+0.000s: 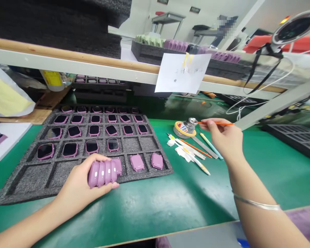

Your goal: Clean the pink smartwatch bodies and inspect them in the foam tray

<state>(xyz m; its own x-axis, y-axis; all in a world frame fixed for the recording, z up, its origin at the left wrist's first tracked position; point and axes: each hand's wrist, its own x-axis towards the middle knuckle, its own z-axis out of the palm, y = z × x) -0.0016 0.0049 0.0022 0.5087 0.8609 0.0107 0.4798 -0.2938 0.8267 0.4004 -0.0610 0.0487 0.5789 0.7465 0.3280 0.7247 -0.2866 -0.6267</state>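
my left hand (80, 177) grips stacked purple watches (104, 173) near front edge of bench (155, 206); right hand (226, 139) pinches orange stick (226, 124) at metal-topped bottle (192, 121). likely dipping; next wants steady lift.

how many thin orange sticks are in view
2: one orange stick is held in the right hand, the other stick lies on the green bench; more could be hidden.
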